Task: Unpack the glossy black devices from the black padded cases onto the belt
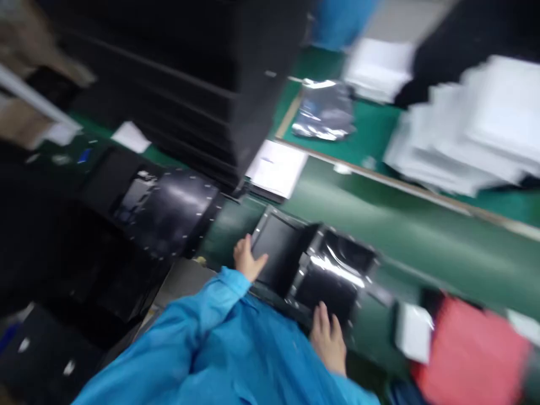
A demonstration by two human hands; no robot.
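A black case-like item (276,242) with a light rim and a glossy black section (333,270) lies on the green surface in front of the blue sleeves. My left hand (248,260) rests at the left edge of the rimmed part, thumb and fingers apart. At the near edge of the glossy section is my right hand (329,337), its fingers spread and touching or just over it. Neither hand is wrapped round anything. The picture is blurred, so fine details are lost.
Another black item with studs (172,208) lies to the left. White paper (277,169) sits beyond. A shelf edge (422,194) runs behind, below a shiny bag (324,109) and white stacks (506,112). A red item (468,349) and a white block (414,332) are at the right.
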